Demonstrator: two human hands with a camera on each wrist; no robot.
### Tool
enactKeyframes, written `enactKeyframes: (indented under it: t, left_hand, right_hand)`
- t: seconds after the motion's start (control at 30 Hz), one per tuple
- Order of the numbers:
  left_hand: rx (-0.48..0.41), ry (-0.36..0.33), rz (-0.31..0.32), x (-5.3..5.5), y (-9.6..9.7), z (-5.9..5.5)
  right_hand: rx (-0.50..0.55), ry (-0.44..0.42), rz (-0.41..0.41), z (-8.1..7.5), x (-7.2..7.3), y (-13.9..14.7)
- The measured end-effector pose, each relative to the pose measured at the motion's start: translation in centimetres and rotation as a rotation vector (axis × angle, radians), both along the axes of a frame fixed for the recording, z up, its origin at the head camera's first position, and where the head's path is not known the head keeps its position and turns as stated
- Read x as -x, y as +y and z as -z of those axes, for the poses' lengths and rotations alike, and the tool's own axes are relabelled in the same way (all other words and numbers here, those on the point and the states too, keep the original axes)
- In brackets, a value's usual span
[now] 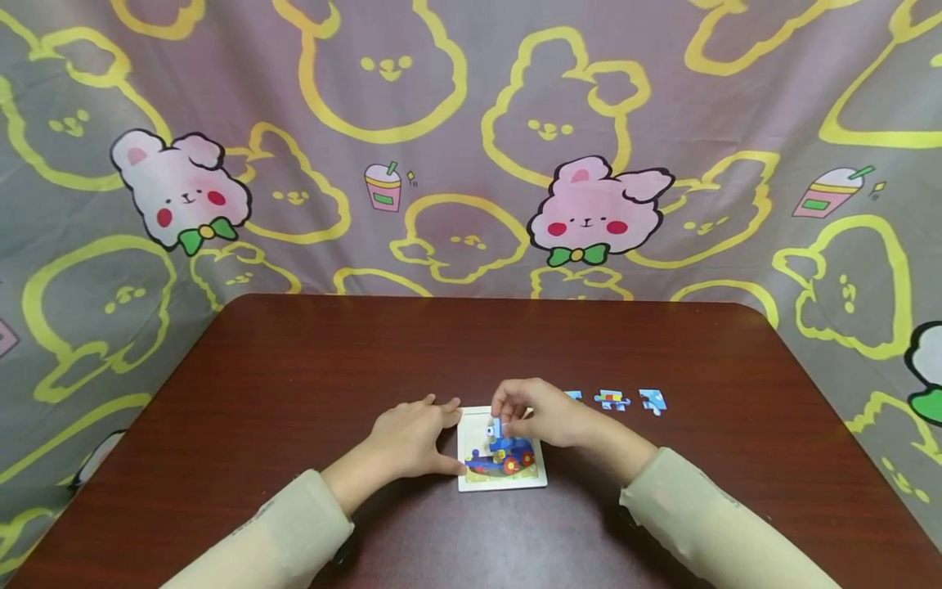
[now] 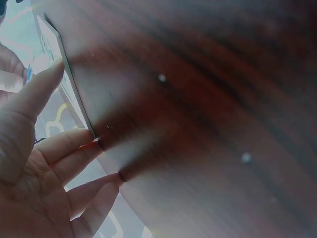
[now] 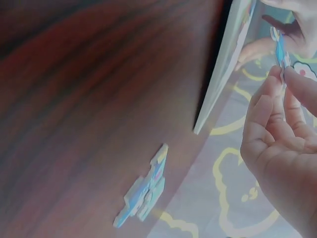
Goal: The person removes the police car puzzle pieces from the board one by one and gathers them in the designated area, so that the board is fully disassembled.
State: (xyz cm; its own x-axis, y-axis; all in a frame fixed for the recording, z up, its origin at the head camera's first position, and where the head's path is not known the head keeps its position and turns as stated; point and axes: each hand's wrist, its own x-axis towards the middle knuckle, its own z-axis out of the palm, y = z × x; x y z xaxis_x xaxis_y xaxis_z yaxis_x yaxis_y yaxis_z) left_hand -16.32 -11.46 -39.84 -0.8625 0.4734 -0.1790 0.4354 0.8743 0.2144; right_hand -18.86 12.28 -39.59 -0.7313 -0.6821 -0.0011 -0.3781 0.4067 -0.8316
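A white-framed jigsaw tray point(image 1: 508, 486) lies on the table, its lower part showing a blue train picture point(image 1: 486, 465) with red-and-yellow wheels. My left hand point(image 1: 408, 438) spreads along the tray's left side, thumb at the lower left edge and fingers by the upper left corner. Between thumb and fingertips, my right hand point(image 1: 548, 415) pinches a blue jigsaw piece point(image 1: 496, 428) above the tray. In the right wrist view, that piece point(image 3: 280, 49) stands edge-on from the fingertips. The right hand covers the tray's upper right part.
To the right of the tray lie loose jigsaw pieces: one with red and yellow point(image 1: 612, 399), a light blue one point(image 1: 652, 400), and another point(image 1: 573, 395) partly behind the right hand. The brown table point(image 1: 368, 352) backs onto a printed curtain point(image 1: 456, 164).
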Motion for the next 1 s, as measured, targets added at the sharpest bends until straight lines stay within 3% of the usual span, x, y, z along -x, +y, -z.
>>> enactKeyframes:
  t: [0.3, 1.0]
  left_hand:
    - [0.003, 0.000, 0.006, -0.2, 0.0, -0.1]
    - [0.019, 0.006, 0.009, -0.2, 0.1, -0.2]
  right_hand:
    - [0.035, -0.061, 0.068, -0.2, -0.3, 2.0]
    - [0.101, -0.084, 0.173, -0.8, -0.3, 7.1]
